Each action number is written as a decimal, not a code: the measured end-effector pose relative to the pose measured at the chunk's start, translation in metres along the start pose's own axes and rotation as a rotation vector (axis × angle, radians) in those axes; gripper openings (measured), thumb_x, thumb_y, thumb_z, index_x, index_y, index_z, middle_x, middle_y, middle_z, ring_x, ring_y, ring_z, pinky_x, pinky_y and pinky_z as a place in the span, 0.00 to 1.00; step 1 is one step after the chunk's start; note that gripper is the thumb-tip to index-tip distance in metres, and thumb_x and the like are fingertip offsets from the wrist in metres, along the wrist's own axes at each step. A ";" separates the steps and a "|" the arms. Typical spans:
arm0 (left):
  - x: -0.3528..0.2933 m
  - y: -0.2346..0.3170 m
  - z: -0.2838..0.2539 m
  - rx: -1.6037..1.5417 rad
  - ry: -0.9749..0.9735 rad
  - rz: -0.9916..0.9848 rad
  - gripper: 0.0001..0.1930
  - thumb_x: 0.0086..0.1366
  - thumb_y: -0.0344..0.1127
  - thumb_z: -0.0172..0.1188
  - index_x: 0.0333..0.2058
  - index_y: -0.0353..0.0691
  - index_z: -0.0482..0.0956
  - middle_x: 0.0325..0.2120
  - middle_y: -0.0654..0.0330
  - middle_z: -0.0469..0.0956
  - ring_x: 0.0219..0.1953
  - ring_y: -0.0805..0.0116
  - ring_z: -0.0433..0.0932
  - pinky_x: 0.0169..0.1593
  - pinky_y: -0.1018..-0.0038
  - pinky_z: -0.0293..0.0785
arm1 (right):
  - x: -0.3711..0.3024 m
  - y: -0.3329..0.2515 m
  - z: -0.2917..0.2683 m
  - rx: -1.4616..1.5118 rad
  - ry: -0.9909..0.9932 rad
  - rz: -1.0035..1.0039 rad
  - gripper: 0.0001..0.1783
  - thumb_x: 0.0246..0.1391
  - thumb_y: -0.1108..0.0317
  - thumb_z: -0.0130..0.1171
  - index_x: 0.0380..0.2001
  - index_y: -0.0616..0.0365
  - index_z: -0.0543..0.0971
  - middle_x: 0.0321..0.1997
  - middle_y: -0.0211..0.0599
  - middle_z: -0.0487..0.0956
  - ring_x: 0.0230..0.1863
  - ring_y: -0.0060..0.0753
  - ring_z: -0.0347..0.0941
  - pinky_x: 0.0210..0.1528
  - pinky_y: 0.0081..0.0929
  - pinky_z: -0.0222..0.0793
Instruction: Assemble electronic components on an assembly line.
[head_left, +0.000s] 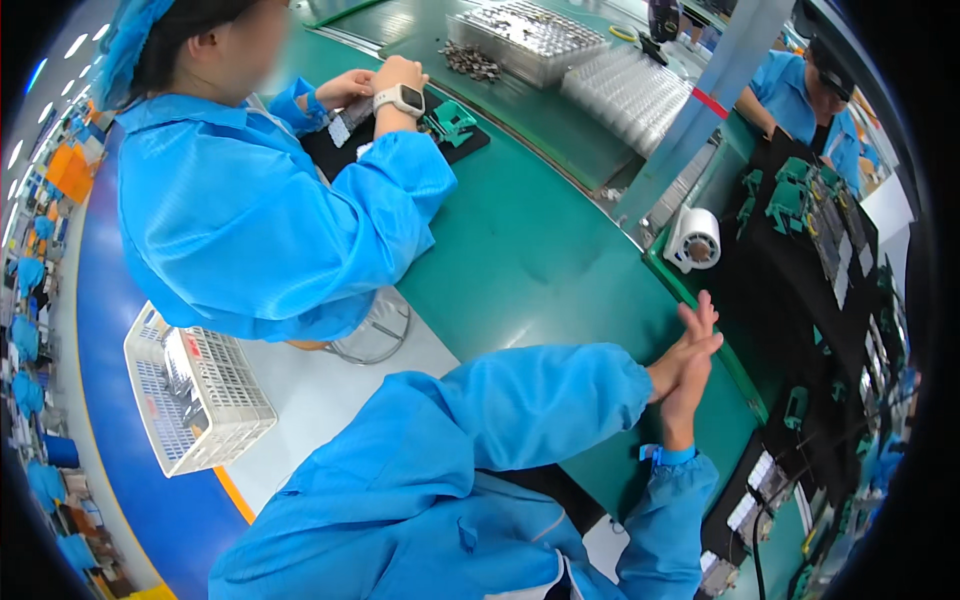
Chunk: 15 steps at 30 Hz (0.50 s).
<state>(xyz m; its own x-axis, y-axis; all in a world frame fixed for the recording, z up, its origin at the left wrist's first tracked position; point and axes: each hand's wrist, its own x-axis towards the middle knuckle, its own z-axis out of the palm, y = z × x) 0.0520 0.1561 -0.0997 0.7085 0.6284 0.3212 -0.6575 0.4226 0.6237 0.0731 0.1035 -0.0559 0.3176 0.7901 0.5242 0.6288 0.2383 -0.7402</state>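
Over the green tabletop (560, 290), close to its right edge, my two hands meet palm against palm or crossed, with nothing visible between them. My left hand (668, 368) comes from the left with its fingers stretched toward the far side. Against it from below rests my right hand (684, 398), its fingers also extended and partly overlapping the left ones. A blue wrist band (668, 456) circles my right wrist. Both forearms are in blue sleeves. Beyond my fingertips stands a small white cylindrical fan (694, 240).
A co-worker in blue (250, 220) handles a part on a black mat (465, 150) at the far left. Clear plastic trays (630, 100) and a metal post (690, 115) stand beyond. Green-and-silver assemblies (800, 195) lie on black cloth at right. A white crate (240, 390) sits left.
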 end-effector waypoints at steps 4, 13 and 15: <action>-0.006 0.007 -0.002 -0.199 0.081 -0.361 0.35 0.69 0.49 0.47 0.69 0.40 0.49 0.60 0.50 0.62 0.63 0.55 0.62 0.64 0.62 0.57 | -0.003 0.028 -0.008 -0.189 -0.181 -0.153 0.47 0.55 0.28 0.39 0.48 0.70 0.74 0.61 0.53 0.69 0.70 0.58 0.56 0.75 0.51 0.35; 0.000 0.016 -0.013 -0.145 0.003 -0.277 0.25 0.64 0.47 0.48 0.55 0.38 0.61 0.39 0.55 0.69 0.45 0.64 0.69 0.52 0.68 0.67 | 0.020 0.035 -0.008 -0.113 -0.176 -0.286 0.29 0.49 0.42 0.53 0.30 0.63 0.74 0.32 0.45 0.75 0.42 0.50 0.71 0.66 0.55 0.56; -0.003 0.019 -0.009 -0.169 0.038 -0.319 0.25 0.66 0.48 0.47 0.55 0.38 0.62 0.41 0.55 0.70 0.47 0.63 0.69 0.54 0.68 0.66 | 0.015 0.040 -0.010 -0.102 -0.184 -0.264 0.31 0.51 0.41 0.53 0.34 0.64 0.74 0.36 0.47 0.74 0.44 0.50 0.71 0.66 0.54 0.56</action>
<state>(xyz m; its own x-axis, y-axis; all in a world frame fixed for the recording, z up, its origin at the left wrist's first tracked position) 0.0350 0.1685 -0.0948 0.8770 0.4698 0.1005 -0.4399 0.7013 0.5610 0.1100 0.1195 -0.0733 0.0064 0.7998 0.6002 0.7432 0.3978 -0.5380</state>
